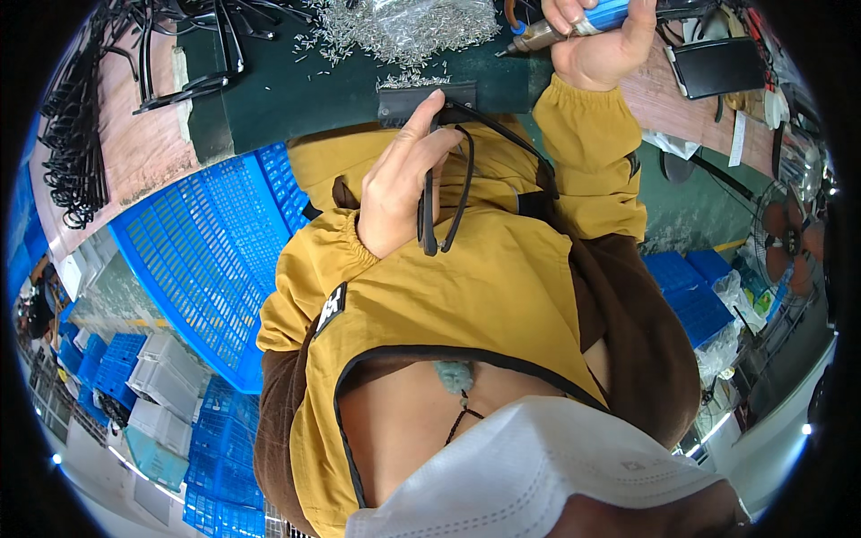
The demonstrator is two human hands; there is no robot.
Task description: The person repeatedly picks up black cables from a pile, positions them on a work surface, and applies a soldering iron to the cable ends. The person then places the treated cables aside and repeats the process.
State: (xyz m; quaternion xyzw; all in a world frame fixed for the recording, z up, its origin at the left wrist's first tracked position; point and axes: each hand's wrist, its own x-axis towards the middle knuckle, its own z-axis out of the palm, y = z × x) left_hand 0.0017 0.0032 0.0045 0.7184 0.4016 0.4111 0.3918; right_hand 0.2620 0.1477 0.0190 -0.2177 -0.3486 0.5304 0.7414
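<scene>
My left hand (pixel 399 184) is closed on a black eyeglass frame (pixel 462 193). Its arms hang toward my apron, and its front reaches the table edge by a small dark block (pixel 395 103). In my right hand (pixel 596 54), at the upper right, is a blue screwdriver-like hand tool (pixel 603 16) with a metallic nose. The tool's thin tip points left over the dark green work mat (pixel 269 99), apart from the frame. Beyond the block lies a heap of tiny silvery screws or pins (pixel 372 36), partly under a clear plastic bag (pixel 439 22).
More black eyeglass frames (pixel 188 54) lie at the upper left, with a bundle of black parts (pixel 72 161) hanging beside them. A blue basket (pixel 202 260) stands left of my lap. A dark phone-like slab (pixel 717 67) lies at the right. A fan (pixel 789 238) stands beyond.
</scene>
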